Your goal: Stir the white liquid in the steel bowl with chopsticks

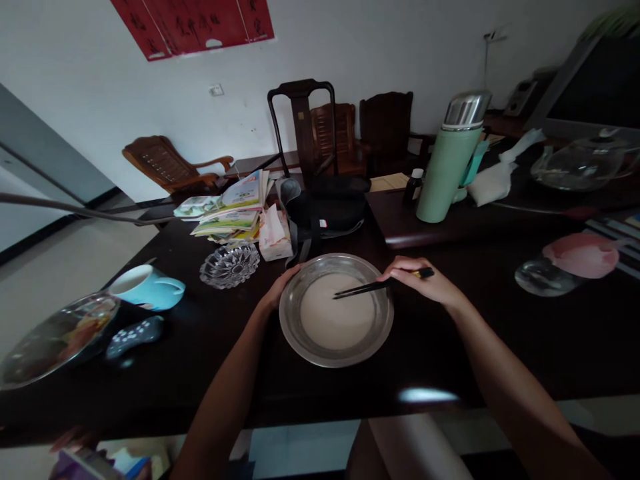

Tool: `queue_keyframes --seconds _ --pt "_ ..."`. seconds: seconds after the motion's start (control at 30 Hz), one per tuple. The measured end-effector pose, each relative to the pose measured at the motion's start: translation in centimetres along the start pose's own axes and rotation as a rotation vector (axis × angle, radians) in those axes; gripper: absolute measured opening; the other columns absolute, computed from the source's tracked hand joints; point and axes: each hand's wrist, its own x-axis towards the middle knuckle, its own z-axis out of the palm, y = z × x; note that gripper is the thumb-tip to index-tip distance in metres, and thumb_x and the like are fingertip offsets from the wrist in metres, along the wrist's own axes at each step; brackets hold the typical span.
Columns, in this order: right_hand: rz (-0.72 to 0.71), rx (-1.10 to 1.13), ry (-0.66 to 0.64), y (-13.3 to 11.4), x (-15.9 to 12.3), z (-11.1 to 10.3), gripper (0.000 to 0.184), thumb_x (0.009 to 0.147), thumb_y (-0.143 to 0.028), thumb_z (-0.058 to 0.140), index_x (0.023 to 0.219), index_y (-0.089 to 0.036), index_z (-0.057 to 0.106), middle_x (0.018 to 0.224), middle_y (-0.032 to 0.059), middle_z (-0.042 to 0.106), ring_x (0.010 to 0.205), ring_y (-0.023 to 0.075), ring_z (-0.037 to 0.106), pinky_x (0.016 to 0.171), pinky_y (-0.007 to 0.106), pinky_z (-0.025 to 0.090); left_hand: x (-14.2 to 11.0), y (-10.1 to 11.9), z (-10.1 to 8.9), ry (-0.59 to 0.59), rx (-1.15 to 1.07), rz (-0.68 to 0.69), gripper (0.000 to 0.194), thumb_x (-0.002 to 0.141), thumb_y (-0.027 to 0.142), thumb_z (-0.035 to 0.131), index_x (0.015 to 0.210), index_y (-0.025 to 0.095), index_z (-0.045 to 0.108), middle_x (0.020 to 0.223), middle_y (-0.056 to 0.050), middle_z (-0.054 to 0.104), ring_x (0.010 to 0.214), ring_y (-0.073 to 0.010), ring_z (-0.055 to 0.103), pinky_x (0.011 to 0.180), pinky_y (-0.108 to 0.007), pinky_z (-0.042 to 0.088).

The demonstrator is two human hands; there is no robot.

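In front of me on the dark table stands a round metal bowl (287, 327) with a milky, whitish liquid (340, 327) in it. My left hand (281, 288) is closed on the bowl's far left rim, its fingertips partly hidden. Dark chopsticks (363, 289) with gold-coloured marks near the top are gripped in my right hand (417, 279), over the right side of the bowl. They slant down to the left, and their tips meet the liquid near the middle.
Left of the bowl are a glass dish (230, 265), a blue mug (147, 288), a game controller (135, 337) and a metal basin (30, 380). Behind stand a tissue pack (275, 240) and stacked booklets (235, 213). A green thermos (445, 173) and pink-lidded container (580, 257) are to the right.
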Motion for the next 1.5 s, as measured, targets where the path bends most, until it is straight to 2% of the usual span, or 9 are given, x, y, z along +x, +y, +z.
queue_keyframes --seconds 0.07,0.17,0.27,0.43,0.63,0.83,1.03,1.27,1.5 --pt "0.017 0.059 0.024 0.1 -0.2 -0.3 0.028 0.09 -0.035 0.049 0.083 -0.018 0.07 0.082 0.0054 0.071 0.08 0.0178 0.066 0.076 0.029 0.048 0.0 -0.1 -0.1 -0.01 -0.007 -0.006 0.033 0.086 0.031 0.049 0.11 0.015 0.065 0.076 -0.004 0.07 0.068 -0.0182 0.063 0.071 -0.028 0.048" --pt "0.022 0.15 -0.072 -0.1 -0.2 -0.1 0.03 0.091 -0.036 0.047 0.083 -0.017 0.069 0.079 0.0052 0.071 0.077 0.0178 0.067 0.074 0.029 0.049 0.1 -0.2 -0.4 -0.006 -0.02 -0.015 0.031 0.084 0.031 0.051 0.107 0.015 0.066 0.077 -0.004 0.07 0.068 -0.0177 0.063 0.072 -0.027 0.048" --pt "0.006 0.093 -0.131 -0.2 0.0 0.3 0.029 0.09 -0.036 0.049 0.086 -0.017 0.07 0.087 0.006 0.071 0.085 0.0187 0.066 0.077 0.029 0.048 0.4 -0.5 -0.8 -0.015 -0.02 0.0 0.033 0.082 0.033 0.056 0.108 0.015 0.065 0.084 -0.004 0.07 0.073 -0.0181 0.063 0.074 -0.027 0.047" --pt "0.043 0.037 0.041 0.1 -0.2 -0.6 0.028 0.089 -0.037 0.049 0.085 -0.018 0.069 0.084 0.0055 0.071 0.083 0.019 0.066 0.079 0.029 0.047 0.8 -0.7 -1.1 -0.033 -0.008 0.045 0.036 0.076 0.036 0.062 0.106 0.015 0.066 0.094 -0.005 0.07 0.082 -0.0203 0.063 0.079 -0.028 0.046" --pt "0.012 0.074 -0.116 0.0 0.0 0.2 0.03 0.089 -0.038 0.048 0.086 -0.017 0.07 0.087 0.0066 0.071 0.085 0.0193 0.066 0.077 0.029 0.048 0.5 -0.5 -0.9 0.003 0.004 0.015 0.039 0.077 0.037 0.06 0.11 0.016 0.065 0.086 -0.004 0.07 0.078 -0.0208 0.063 0.075 -0.029 0.046" --pt "0.047 0.034 0.03 0.0 -0.2 -0.4 0.028 0.089 -0.036 0.049 0.085 -0.018 0.069 0.085 0.0057 0.071 0.084 0.0188 0.066 0.08 0.029 0.047 0.5 -0.4 -0.7 -0.044 -0.007 0.032 0.039 0.077 0.035 0.06 0.11 0.014 0.065 0.089 -0.005 0.07 0.081 -0.0212 0.063 0.076 -0.029 0.045" --pt "0.021 0.107 -0.134 -0.2 0.0 0.2 0.029 0.09 -0.036 0.049 0.085 -0.017 0.069 0.086 0.0062 0.071 0.084 0.0188 0.066 0.077 0.029 0.048 0.8 -0.7 -1.3 -0.036 -0.004 0.038 0.04 0.076 0.037 0.062 0.11 0.015 0.065 0.091 -0.005 0.07 0.079 -0.0201 0.063 0.077 -0.029 0.045" --pt "0.05 0.037 0.027 -0.3 -0.2 -0.4 0.03 0.09 -0.037 0.048 0.083 -0.018 0.07 0.083 0.0053 0.071 0.081 0.0182 0.066 0.077 0.029 0.047 0.9 -0.7 -1.2 -0.068 -0.014 0.041 0.041 0.076 0.038 0.062 0.11 0.016 0.065 0.095 -0.005 0.07 0.089 -0.0227 0.062 0.082 -0.03 0.044" --pt "0.036 0.053 -0.112 -0.5 0.0 0.4 0.028 0.089 -0.036 0.049 0.086 -0.018 0.07 0.088 0.0054 0.071 0.086 0.0193 0.065 0.078 0.029 0.048 1.0 -0.9 -1.3 -0.083 -0.003 0.073 0.044 0.074 0.04 0.064 0.111 0.015 0.065 0.101 -0.006 0.068 0.096 -0.0238 0.06 0.089 -0.031 0.04"
